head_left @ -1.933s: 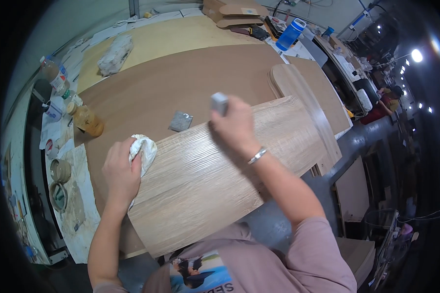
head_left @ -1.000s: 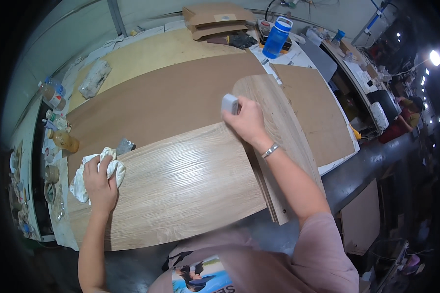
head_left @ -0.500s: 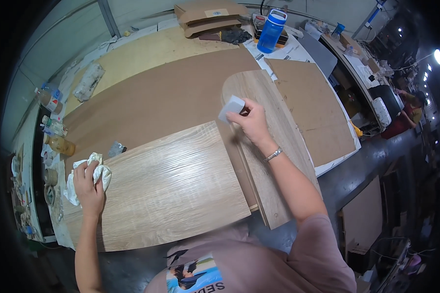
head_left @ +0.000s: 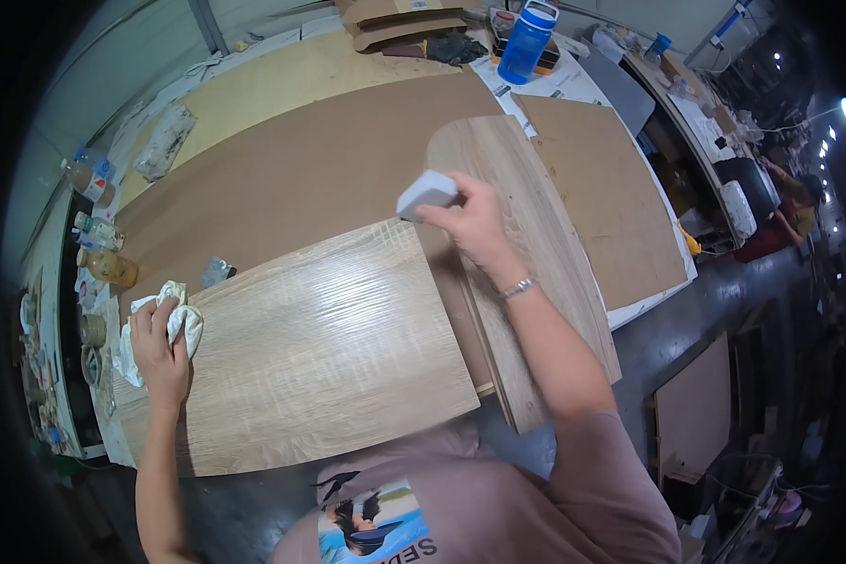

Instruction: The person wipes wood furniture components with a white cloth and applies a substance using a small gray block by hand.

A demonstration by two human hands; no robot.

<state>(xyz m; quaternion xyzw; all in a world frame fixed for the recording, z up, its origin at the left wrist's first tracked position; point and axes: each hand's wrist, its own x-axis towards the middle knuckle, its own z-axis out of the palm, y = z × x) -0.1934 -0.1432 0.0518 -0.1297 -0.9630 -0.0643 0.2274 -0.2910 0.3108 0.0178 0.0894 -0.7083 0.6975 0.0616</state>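
A wood-grain board lies flat along the near edge of the table. The left hand, fingers bent, grasps a crumpled white cloth at the board's far left corner, close to the left edge of the table. The right hand grasps a pale grey block between thumb and fingers, by the board's far right corner; whether the block touches the board there cannot be told. A metal bracelet circles the right wrist.

A wood-grain panel with a rounded far end lies right of the board, a gap between the two, its other end at the table's near edge. A small grey piece sits by the board's far edge, toward the left. A brown sheet covers the middle of the table. An amber bottle is among those along the left edge; a whitish bundle lies toward the far left corner; folded cardboard lies at the far edge, and a blue bottle stands near the far right corner
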